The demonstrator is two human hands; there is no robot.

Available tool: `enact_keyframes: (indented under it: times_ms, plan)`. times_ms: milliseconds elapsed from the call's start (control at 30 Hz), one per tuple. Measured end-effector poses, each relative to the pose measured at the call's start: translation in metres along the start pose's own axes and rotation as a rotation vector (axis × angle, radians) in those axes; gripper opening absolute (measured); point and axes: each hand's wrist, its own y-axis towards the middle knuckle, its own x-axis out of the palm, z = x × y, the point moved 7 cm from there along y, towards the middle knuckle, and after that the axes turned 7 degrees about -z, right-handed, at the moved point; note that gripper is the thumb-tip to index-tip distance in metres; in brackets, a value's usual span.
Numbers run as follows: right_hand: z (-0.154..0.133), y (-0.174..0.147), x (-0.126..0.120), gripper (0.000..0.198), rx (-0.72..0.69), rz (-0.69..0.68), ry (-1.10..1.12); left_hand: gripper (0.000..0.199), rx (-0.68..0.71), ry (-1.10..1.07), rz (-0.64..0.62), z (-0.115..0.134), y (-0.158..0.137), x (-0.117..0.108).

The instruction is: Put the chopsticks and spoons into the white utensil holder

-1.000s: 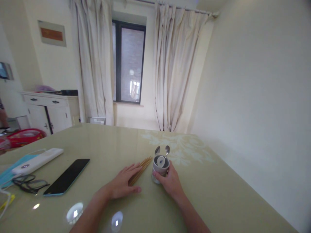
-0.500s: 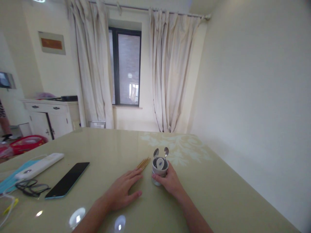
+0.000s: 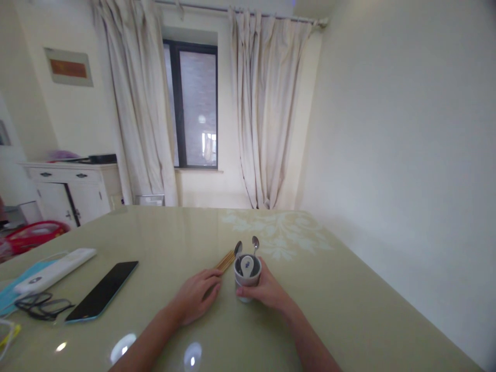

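My right hand (image 3: 269, 290) is wrapped round a grey cup (image 3: 241, 283), its thumb across the front. Two metal spoons (image 3: 255, 243) and a white spoon with a blue mark (image 3: 247, 265) stand in the cup, bowls up. Left of the cup, my left hand (image 3: 197, 295) is closed on the near end of a bundle of thin wooden chopsticks (image 3: 225, 262). Their far ends point toward the cup's rim, and I cannot tell whether they touch it. The fingers hide their near ends.
On the table's (image 3: 174, 232) left lie a dark phone (image 3: 103, 292), folded glasses (image 3: 42, 306), a white power strip (image 3: 58, 269) and a blue mask (image 3: 10, 297). A wall (image 3: 406, 155) runs along the right edge. A white cabinet (image 3: 91, 194) stands behind.
My left thumb has drawn in toward the fingers, closing the hand on the chopsticks. The cup and right hand appear slightly further left, as the whole view has shifted.
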Motion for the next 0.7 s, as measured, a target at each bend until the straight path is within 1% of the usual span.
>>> enact_keyframes:
  times_ms: [67, 133, 167, 233, 300, 367, 400, 467, 533, 600, 700]
  plan:
    - [-0.001, -0.001, 0.001, 0.081, 0.005, -0.033, 0.006, 0.038, 0.0, -0.018, 0.027, 0.002, -0.001, -0.003]
    - [0.0, -0.002, 0.003, 0.082, 0.017, -0.059, 0.016, 0.041, -0.053, -0.086, 0.129, 0.003, 0.002, -0.013]
    - [0.001, -0.002, 0.003, 0.083, 0.024, -0.067, 0.018, 0.045, -0.112, -0.146, 0.207, 0.001, 0.004, -0.02]
    - [0.003, -0.003, 0.005, 0.086, 0.044, -0.081, 0.013, 0.058, -0.278, -0.317, 0.38, -0.004, 0.011, -0.033]
    - [0.004, -0.004, 0.007, 0.091, 0.063, -0.107, 0.006, 0.069, -0.394, -0.517, 0.5, -0.006, 0.023, -0.038]
    - [0.003, -0.007, 0.009, 0.096, 0.077, -0.152, 0.03, 0.074, -0.398, -0.685, 0.521, 0.0, 0.039, -0.035]
    - [0.002, -0.008, 0.009, 0.098, 0.088, -0.178, 0.049, 0.077, -0.388, -0.73, 0.521, 0.004, 0.046, -0.033]
    - [-0.003, -0.01, 0.007, 0.101, 0.123, -0.21, 0.082, 0.081, -0.356, -0.766, 0.517, 0.012, 0.053, -0.027]
    - [-0.01, -0.011, 0.002, 0.097, 0.147, -0.191, 0.098, 0.082, -0.328, -0.772, 0.499, 0.018, 0.052, -0.019]
    - [-0.021, -0.01, -0.006, 0.085, 0.123, -0.094, 0.088, 0.081, -0.284, -0.798, 0.444, 0.024, 0.048, -0.01]
    - [-0.035, -0.008, -0.019, 0.067, 0.032, 0.145, 0.037, 0.081, -0.256, -0.89, 0.37, 0.031, 0.042, 0.0]
